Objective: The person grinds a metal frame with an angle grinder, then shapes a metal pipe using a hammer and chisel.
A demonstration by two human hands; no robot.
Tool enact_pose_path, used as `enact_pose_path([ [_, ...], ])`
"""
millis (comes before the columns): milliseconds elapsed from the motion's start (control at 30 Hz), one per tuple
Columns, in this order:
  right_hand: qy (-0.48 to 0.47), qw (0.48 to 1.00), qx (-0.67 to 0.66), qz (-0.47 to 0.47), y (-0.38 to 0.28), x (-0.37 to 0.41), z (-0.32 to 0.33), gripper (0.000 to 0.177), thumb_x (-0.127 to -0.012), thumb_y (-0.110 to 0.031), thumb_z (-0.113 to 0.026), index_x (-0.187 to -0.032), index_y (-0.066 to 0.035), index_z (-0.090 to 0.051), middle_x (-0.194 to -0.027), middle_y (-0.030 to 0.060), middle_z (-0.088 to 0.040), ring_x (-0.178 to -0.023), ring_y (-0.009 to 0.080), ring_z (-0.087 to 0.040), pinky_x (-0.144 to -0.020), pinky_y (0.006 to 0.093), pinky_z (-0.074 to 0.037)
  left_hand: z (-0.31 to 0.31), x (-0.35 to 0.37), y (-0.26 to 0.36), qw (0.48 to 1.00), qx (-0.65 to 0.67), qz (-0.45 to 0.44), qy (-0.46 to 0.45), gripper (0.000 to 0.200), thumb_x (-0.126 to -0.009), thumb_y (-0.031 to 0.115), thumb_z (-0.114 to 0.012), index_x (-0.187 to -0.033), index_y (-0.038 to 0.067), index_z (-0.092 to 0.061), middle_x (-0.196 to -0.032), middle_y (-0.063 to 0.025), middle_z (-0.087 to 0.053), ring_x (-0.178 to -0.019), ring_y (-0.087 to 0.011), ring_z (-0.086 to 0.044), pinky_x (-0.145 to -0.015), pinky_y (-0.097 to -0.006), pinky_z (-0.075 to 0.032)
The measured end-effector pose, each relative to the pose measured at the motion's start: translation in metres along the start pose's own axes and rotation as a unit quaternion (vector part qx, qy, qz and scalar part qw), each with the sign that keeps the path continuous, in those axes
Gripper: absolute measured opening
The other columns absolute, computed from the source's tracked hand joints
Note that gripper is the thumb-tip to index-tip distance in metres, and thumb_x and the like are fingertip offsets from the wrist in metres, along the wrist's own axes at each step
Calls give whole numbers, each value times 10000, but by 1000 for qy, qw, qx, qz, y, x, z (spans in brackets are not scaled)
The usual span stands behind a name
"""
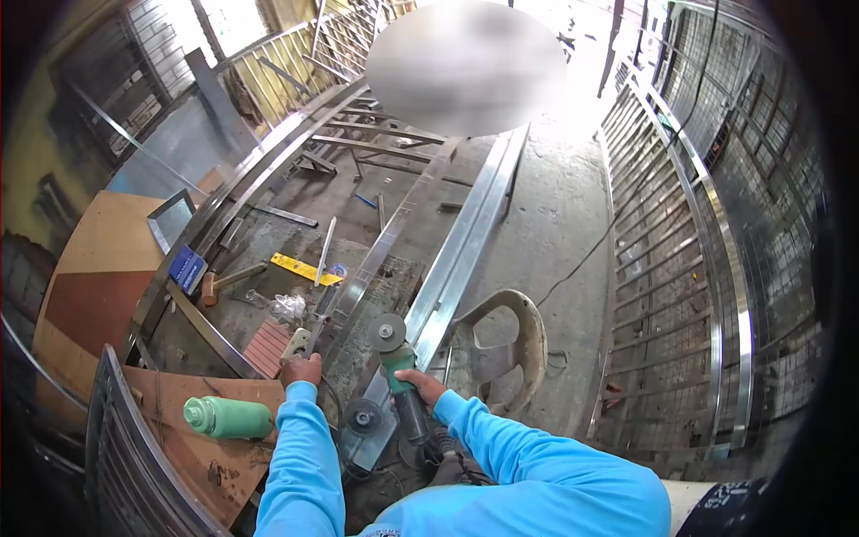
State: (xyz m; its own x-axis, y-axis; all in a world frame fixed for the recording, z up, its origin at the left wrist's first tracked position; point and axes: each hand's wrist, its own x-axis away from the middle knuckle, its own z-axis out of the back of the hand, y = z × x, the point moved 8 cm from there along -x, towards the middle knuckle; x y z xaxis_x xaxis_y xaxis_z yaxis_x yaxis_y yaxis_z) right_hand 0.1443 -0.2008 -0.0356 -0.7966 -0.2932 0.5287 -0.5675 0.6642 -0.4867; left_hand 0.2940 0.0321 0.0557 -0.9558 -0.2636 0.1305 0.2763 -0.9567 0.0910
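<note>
My right hand (422,387) is wrapped round the body of a green and black angle grinder (411,412), whose round disc (387,332) points forward. Left of it, my left hand (301,370) is closed at the near end of the long metal bars (344,309), by a pale object (296,344); what its fingers hold is too small to make out. A second grinder disc (364,417) lies between my forearms on a metal surface. Just right of the grinder, a long shiny metal profile (461,246) runs away from me.
A green bottle (231,418) lies on a brown board at the left. Beyond are a hammer (234,280), a yellow level (300,268) and a blue box (187,268). A plastic chair (528,345) stands right of the grinder. A metal railing (662,268) is further right.
</note>
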Motion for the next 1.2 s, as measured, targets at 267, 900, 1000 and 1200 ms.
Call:
enact_pose_path([
  [267, -28, 999, -1, -46, -3, -1, -2, 492, -785, -430, -683, -1001, 2, -587, -807, 158, -664, -669, 265, -670, -641, 395, -579, -43, -42, -11, 989, 124, 6, -82, 596, -793, 500, -550, -1065, -19, -663, -1115, -258, -631, -1025, -421, -603, -911, -468, -474],
  [900, 209, 801, 513, 226, -46, 4, -5, 512, -748, -360, -719, -1008, 68, -612, -950, 221, -668, -871, 355, -643, -803, 408, -490, 56, 257, -125, 935, 355, 26, 9, 385, -878, 349, -623, -1044, 1, -622, -886, -236, -666, -860, -404, -648, -740, -433, -514],
  [1000, 287, 695, 649, 116, -60, -19, 16, 816, -748, -625, -650, -1089, 113, -574, -1091, 317, -617, -1057, 455, -588, -914, 462, -459, 39, 295, -150, 927, 375, 18, 14, 380, -879, 338, -630, -1055, 1, -621, -891, -222, -669, -835, -369, -656, -723, -407, -512],
  [1200, 272, 666, 686, 103, -58, -35, 35, 1015, -723, -722, -621, -1208, 160, -495, -1210, 342, -555, -1166, 445, -535, -994, 440, -416, 31, 349, -190, 904, 421, 77, -1, 345, -883, 320, -635, -1040, 13, -629, -883, -190, -672, -814, -319, -660, -723, -390, -509],
])
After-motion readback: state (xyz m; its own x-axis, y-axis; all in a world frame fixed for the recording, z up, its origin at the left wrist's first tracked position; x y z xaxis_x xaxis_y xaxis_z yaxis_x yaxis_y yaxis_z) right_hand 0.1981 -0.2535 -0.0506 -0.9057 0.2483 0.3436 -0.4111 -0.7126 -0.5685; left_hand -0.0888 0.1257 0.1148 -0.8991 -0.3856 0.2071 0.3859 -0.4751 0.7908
